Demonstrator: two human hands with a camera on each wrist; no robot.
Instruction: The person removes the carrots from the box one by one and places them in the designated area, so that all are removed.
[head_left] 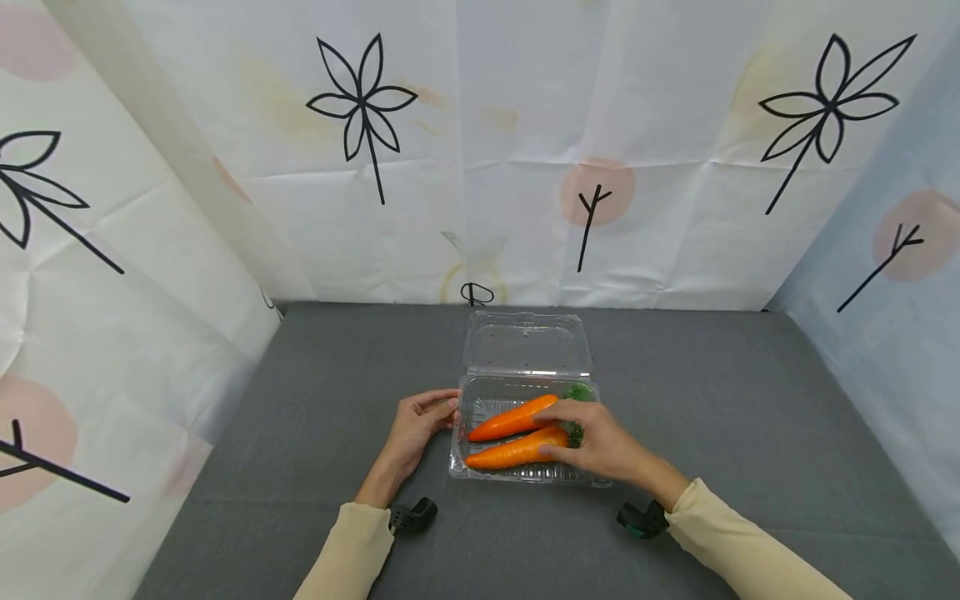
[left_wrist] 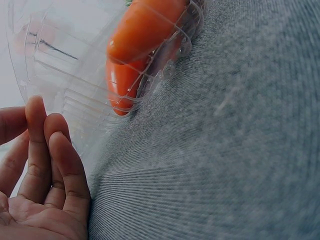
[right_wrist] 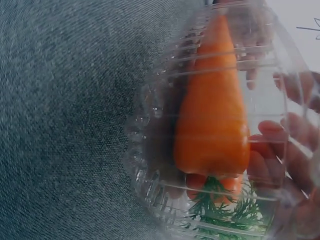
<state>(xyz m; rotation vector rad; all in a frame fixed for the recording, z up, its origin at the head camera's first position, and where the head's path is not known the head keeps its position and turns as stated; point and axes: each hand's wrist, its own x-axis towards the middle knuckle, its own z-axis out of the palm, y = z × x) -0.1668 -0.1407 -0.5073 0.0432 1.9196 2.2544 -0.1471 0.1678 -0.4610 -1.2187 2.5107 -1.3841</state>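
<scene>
A clear plastic clamshell container lies with its lid folded back. Two orange carrots, the farther and the nearer, lie inside with tips to the left. Green leafy tops show at their right ends. My left hand is at the container's left rim; in the left wrist view its thumb and fingertips pinch the clear edge. My right hand reaches in over the carrots' thick ends, thumb and fingers spread. Seen through the plastic in the right wrist view, its fingers hover at or touch the carrots.
The container sits on a dark grey cloth-covered table. White patterned sheets stand behind and at both sides. A black wrist device is on the left wrist, and another is on the right.
</scene>
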